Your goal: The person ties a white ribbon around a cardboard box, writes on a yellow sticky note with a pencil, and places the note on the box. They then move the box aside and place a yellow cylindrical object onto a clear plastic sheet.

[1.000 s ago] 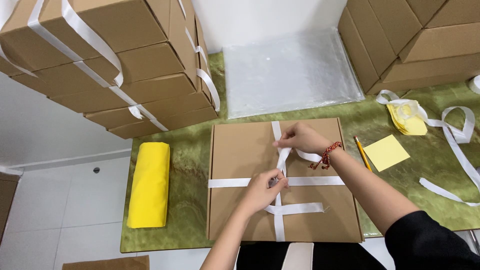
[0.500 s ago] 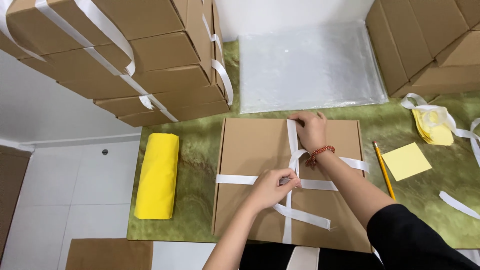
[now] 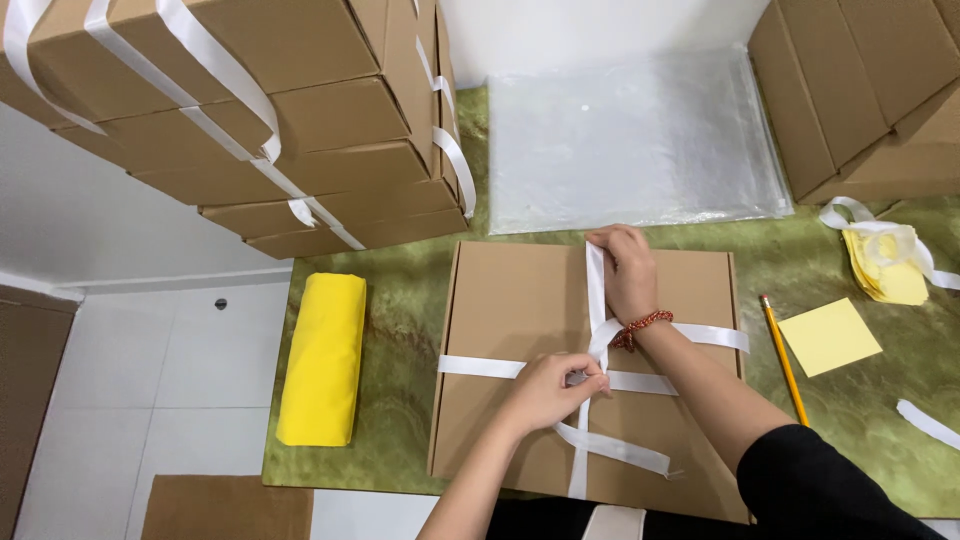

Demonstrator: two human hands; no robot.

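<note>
Since earlier, right hand (image 3: 622, 272) slid to box (image 3: 520, 300) far edge, both grips pinching ribbon (image 3: 596, 290); left hand (image 3: 552, 388) centred.

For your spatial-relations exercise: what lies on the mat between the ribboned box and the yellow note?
In the head view, a pencil lies on the green mat between the box and the note, running roughly along the box's right edge.

A tabletop (image 3: 420, 290) with a mottled green cover fills the middle and right of the frame. White floor tiles (image 3: 130, 390) lie at lower left, a white wall (image 3: 590, 30) at top centre. Light is even and soft.
</note>
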